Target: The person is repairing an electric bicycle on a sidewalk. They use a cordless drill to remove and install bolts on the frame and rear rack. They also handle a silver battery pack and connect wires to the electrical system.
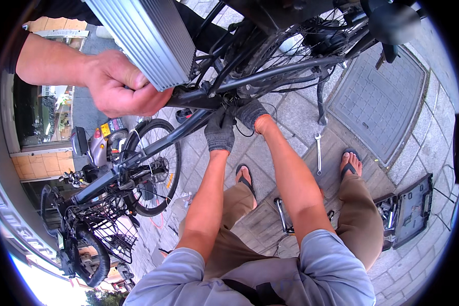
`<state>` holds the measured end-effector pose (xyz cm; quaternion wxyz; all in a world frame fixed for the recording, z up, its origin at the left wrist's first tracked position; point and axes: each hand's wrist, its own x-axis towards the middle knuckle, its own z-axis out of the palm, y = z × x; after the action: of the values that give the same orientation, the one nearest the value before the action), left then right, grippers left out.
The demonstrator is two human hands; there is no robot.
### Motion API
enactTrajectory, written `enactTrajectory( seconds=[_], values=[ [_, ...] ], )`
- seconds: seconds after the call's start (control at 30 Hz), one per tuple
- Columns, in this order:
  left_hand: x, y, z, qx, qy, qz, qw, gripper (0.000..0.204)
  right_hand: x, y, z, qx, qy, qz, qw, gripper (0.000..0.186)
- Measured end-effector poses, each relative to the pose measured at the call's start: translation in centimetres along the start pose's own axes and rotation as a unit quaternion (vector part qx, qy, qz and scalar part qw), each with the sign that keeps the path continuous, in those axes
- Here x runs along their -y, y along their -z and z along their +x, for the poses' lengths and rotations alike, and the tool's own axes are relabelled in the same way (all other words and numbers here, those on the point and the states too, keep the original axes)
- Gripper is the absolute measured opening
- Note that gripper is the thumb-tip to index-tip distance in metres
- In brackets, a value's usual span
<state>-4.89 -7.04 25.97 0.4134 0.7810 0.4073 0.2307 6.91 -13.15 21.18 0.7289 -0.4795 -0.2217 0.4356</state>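
A dark bicycle frame (188, 127) lies across the upper view, and both my hands work at its underside. My left hand (220, 131), in a dark grey knit glove, has its fingers closed against the frame; what they grip is hidden. Beside it, my right hand (250, 115), in a matching glove with an orange cuff, pinches among thin black cables (251, 133) that loop out near it. Another person's bare hand (125, 84) is curled under a silver ribbed metal box (148, 43), right above the frame tube.
A combination wrench (319, 154) lies on the paving between my feet. An opened tool case (413, 211) is at right, below a square manhole cover (380, 104). A bike's front wheel (155, 168) and wire basket (109, 232) are at left, near a parked scooter (99, 145).
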Motion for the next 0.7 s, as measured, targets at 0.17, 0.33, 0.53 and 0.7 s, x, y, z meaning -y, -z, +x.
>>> enactTrajectory(
  seconds=[0.17, 0.33, 0.53, 0.7],
  values=[
    [0.6, 0.4, 0.4, 0.021, -0.032, 0.03, 0.999, 0.029, -1.1, 0.0, 0.9, 0.007, 0.047, -0.093, 0.994, 0.029],
    [2.4, 1.5, 1.2, 0.03, -0.112, 0.09, 0.989, 0.032, 0.6, -1.5, 0.1, -0.043, 0.068, -0.308, 0.948, 0.042],
    [2.1, 1.0, 1.5, 0.027, -0.124, 0.094, 0.987, 0.031, 0.3, -3.4, -0.8, -0.172, 0.006, -0.286, 0.943, 0.045],
    [1.7, 0.9, 0.8, 0.01, -0.132, 0.117, 0.984, 0.031, 0.4, -3.6, -1.1, -0.169, -0.067, -0.249, 0.951, 0.047]
  ],
)
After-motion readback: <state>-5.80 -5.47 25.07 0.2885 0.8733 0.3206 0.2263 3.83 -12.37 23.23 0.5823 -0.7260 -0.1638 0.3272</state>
